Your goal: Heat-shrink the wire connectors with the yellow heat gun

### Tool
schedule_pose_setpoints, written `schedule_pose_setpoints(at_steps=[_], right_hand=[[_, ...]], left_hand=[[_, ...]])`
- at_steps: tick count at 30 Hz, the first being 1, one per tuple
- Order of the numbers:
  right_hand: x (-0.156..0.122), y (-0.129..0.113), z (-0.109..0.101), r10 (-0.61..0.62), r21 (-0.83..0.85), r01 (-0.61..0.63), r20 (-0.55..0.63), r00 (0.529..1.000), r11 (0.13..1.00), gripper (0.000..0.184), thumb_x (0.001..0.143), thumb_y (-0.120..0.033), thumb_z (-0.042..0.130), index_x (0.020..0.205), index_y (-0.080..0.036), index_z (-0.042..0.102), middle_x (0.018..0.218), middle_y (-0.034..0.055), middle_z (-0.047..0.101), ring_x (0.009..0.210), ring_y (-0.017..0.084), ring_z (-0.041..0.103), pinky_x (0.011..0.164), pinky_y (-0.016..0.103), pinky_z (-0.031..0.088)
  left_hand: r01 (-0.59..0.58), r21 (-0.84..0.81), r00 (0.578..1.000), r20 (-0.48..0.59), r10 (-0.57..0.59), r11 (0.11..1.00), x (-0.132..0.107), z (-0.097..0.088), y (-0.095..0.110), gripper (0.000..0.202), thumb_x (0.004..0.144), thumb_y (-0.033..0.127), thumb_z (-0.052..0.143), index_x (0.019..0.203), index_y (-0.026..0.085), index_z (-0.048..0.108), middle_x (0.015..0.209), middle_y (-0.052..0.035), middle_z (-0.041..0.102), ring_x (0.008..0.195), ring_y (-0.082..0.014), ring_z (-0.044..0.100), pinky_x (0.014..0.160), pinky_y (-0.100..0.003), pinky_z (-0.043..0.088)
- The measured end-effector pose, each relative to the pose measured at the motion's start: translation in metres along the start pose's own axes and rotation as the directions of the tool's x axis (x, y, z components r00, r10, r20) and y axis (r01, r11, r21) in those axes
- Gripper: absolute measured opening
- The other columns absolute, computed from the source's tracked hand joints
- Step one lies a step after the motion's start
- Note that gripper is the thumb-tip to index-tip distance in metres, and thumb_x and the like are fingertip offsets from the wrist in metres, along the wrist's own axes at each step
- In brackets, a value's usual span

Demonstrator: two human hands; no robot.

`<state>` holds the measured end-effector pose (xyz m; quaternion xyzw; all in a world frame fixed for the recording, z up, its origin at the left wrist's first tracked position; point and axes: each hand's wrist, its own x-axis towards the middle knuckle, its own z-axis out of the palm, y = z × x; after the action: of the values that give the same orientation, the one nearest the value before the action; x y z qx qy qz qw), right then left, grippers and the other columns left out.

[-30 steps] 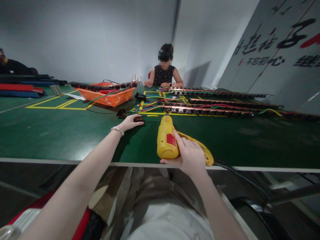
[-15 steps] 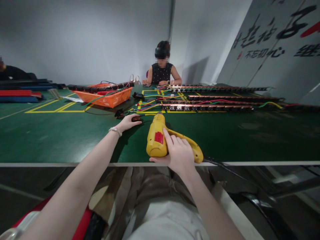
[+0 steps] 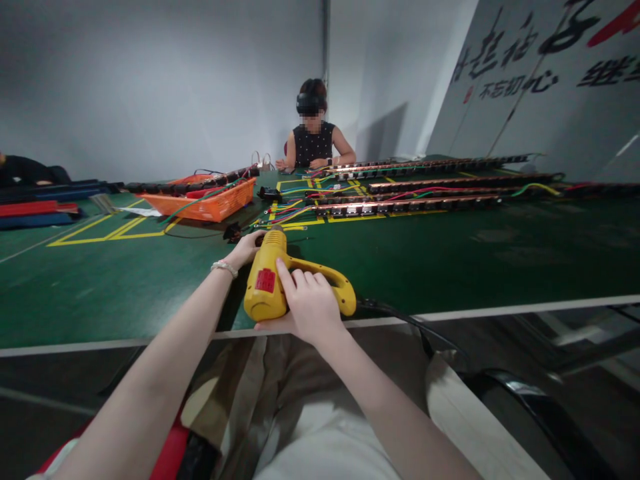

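My right hand is closed round the handle of a yellow heat gun with a red label, near the green table's front edge. Its nozzle points away from me toward my left hand. That hand rests on the table with its fingers curled over a small dark part, mostly hidden behind the gun. A black connector lies just left of the left hand. The gun's black cord runs off the table edge to the right.
An orange tray with black strips and wires stands at the back left. Long power strips with coloured wires lie across the back right. A person sits at the far end. Red and blue bars lie far left.
My right hand has carried the heat gun leftward until its nozzle is right by my left hand. The left hand has stayed on the small dark part. The view has swung to the right.
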<state>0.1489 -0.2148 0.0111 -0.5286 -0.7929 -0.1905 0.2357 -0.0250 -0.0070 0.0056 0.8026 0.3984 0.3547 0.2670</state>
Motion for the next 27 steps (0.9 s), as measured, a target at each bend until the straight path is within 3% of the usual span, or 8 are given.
schedule_pose_setpoints(at_steps=[4,9,11,18,23,27], right_hand=[[0.0,0.002,-0.002,-0.01,-0.006,0.01,0.02,1.0,1.0,0.096,0.078,-0.073,0.039,0.143,-0.004,0.026,0.093,0.0117,0.058,0.08,0.024,0.051,0.075,0.038,0.037],[-0.002,0.014,-0.007,-0.034,-0.02,0.036,0.075,0.997,0.999,0.071,0.087,-0.045,0.046,0.144,-0.007,0.026,0.095,0.0109,0.06,0.082,0.023,0.054,0.073,0.036,0.038],[-0.003,0.021,-0.008,-0.034,-0.005,0.035,0.071,0.997,0.999,0.07,0.086,-0.042,0.05,0.144,-0.009,0.027,0.097,0.0103,0.061,0.084,0.023,0.055,0.075,0.035,0.038],[-0.006,0.047,-0.006,0.033,0.073,-0.034,0.012,0.999,0.997,0.103,0.067,-0.08,0.048,0.139,-0.007,0.037,0.095,0.0102,0.065,0.085,0.025,0.059,0.078,0.036,0.036],[-0.01,0.063,-0.007,0.102,0.048,-0.102,-0.016,0.995,0.994,0.11,0.06,-0.087,0.046,0.137,-0.009,0.04,0.095,0.0104,0.066,0.086,0.026,0.061,0.078,0.036,0.036],[-0.011,0.07,-0.01,0.12,0.02,-0.12,-0.012,0.993,0.993,0.113,0.055,-0.087,0.05,0.137,-0.009,0.04,0.098,0.0117,0.067,0.088,0.027,0.061,0.079,0.036,0.037]], left_hand=[[0.019,-0.012,1.0,-0.001,-0.019,1.0,-0.001,0.0,0.003,0.054,0.057,0.043,0.071,0.103,0.015,0.065,0.103,-0.0087,0.069,0.1,-0.0289,0.061,0.093,-0.044,0.046],[0.046,-0.108,0.999,0.029,-0.043,0.993,0.001,0.001,-0.003,0.062,0.055,0.047,0.075,0.105,0.013,0.063,0.109,-0.0118,0.068,0.104,-0.0291,0.06,0.097,-0.045,0.045],[0.056,-0.124,0.998,0.021,-0.054,0.991,0.002,0.002,-0.008,0.066,0.056,0.05,0.075,0.108,0.012,0.062,0.112,-0.0125,0.067,0.106,-0.0283,0.06,0.099,-0.045,0.043],[0.082,-0.011,0.996,-0.037,-0.083,0.997,0.002,-0.002,-0.018,0.063,0.058,0.054,0.073,0.107,0.015,0.063,0.111,-0.0096,0.067,0.104,-0.0255,0.061,0.098,-0.04,0.045],[0.189,0.122,0.961,-0.228,-0.158,0.974,0.0,-0.015,-0.029,0.058,0.061,0.054,0.071,0.103,0.013,0.064,0.1,-0.0106,0.068,0.097,-0.0276,0.063,0.093,-0.04,0.047],[0.207,0.307,0.928,-0.363,-0.086,0.929,0.001,-0.017,-0.032,0.052,0.065,0.045,0.071,0.107,0.014,0.062,0.107,-0.0127,0.062,0.103,-0.0293,0.057,0.095,-0.043,0.044]])
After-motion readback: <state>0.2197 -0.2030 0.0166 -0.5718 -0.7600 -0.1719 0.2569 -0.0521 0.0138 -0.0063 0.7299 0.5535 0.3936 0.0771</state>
